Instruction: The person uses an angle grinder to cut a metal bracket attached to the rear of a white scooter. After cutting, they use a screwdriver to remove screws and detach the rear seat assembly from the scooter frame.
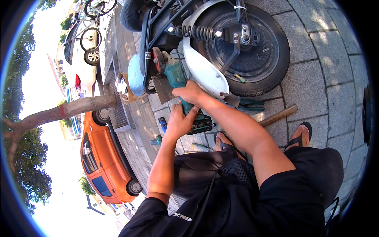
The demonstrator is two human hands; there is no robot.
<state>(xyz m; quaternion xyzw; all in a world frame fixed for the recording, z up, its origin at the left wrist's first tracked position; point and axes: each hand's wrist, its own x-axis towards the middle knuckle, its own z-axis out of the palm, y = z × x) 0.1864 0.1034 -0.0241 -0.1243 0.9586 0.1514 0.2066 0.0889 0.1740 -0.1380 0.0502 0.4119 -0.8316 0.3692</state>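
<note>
A teal cordless angle grinder (pixel 176 75) is held in both my hands. My right hand (pixel 189 93) wraps round the body behind its head. Further back, near the black battery (pixel 201 125), my left hand (pixel 181 121) grips the handle. The grinder's red disc (pixel 159 60) is beside the dark tubular frame (pixel 147 47) of a scooter; whether they touch I cannot tell. Right of the grinder is the scooter's white fender (pixel 203 71), and beyond it the rear wheel (pixel 252 47) with its black tyre. A coil-spring shock absorber (pixel 195 32) runs above the fender.
A wooden stick (pixel 278 115) lies on the paving near my right foot (pixel 300 136). Teal-handled tools (pixel 251 105) lie beside the tyre. A small blue tool (pixel 162 124) is left of my left hand. A tree trunk (pixel 75 107) and an orange car (pixel 106 158) stand at the left.
</note>
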